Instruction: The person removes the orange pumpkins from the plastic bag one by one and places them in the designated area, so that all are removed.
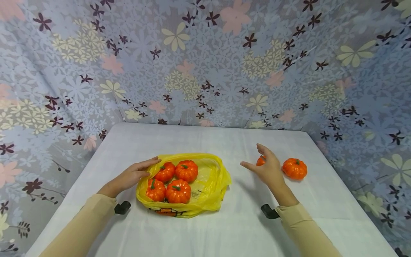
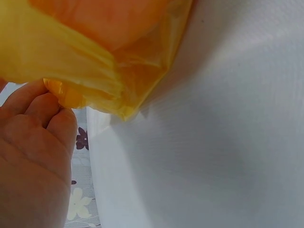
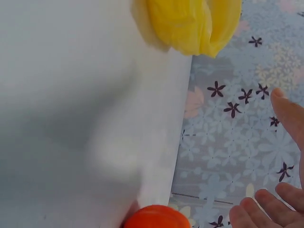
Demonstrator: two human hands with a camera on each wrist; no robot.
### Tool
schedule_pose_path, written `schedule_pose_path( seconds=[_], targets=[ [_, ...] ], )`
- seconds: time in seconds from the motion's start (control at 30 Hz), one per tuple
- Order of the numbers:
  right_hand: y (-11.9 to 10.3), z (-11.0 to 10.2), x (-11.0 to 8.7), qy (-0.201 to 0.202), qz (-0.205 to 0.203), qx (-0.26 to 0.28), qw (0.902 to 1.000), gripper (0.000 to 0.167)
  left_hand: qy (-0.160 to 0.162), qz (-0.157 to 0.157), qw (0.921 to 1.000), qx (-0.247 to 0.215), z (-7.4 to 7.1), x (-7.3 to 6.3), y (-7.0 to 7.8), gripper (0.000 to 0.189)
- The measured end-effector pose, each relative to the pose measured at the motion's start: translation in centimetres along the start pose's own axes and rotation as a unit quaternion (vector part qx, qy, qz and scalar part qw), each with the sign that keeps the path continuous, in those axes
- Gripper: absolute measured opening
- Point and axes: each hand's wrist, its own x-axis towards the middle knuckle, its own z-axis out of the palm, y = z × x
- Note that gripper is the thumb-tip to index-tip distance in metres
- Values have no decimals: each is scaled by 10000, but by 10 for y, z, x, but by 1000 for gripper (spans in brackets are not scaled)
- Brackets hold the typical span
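Note:
A yellow plastic bag [image 1: 210,178] lies with its mouth spread wide on the table, and several small orange toy pumpkins [image 1: 178,191] with green stems sit in its left part. My left hand [image 1: 131,175] holds the bag's left rim; in the left wrist view its fingers [image 2: 45,107] curl against the yellow film. To the right of the bag, my right hand [image 1: 268,169] hovers with thumb and fingers spread, holding nothing. Partly hidden behind it is one pumpkin [image 1: 260,160]. Another pumpkin [image 1: 294,169] stands just to its right.
A white cloth covers the table [image 1: 205,235]. Floral-patterned curtain fabric [image 1: 205,71] hangs behind the table and along both sides. A black wrist mount [image 1: 122,207] shows at the left sleeve, and a similar mount [image 1: 269,211] at the right one.

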Motion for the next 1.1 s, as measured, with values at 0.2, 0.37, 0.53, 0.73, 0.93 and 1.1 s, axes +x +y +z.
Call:
schedule_pose_path(
  seconds=[0.2, 0.37, 0.53, 0.73, 0.93, 1.1],
  targets=[
    [-6, 8, -1, -135, -46, 339, 9993, 99, 37, -52, 10000, 30, 0, 1, -1, 55],
    [-10, 16, -2, -209, -123, 489, 9985, 97, 22, -44, 10000, 35, 1, 0, -1, 55],
    [-15, 25, -3, -340, 9, 675, 9971, 95, 14, -22, 10000, 60, 1, 0, -1, 56],
    [-20, 36, -6, -381, -73, 730, 9966, 93, 15, -34, 10000, 59, 1, -1, 0, 56],
    [-24, 48, -8, -524, -235, 810, 9951, 92, -1, -52, 10000, 45, 1, 0, -2, 56],
    [-31, 57, -11, -660, -275, 881, 9935, 89, 21, -41, 10000, 2, 1, 0, -3, 56]
  ],
)
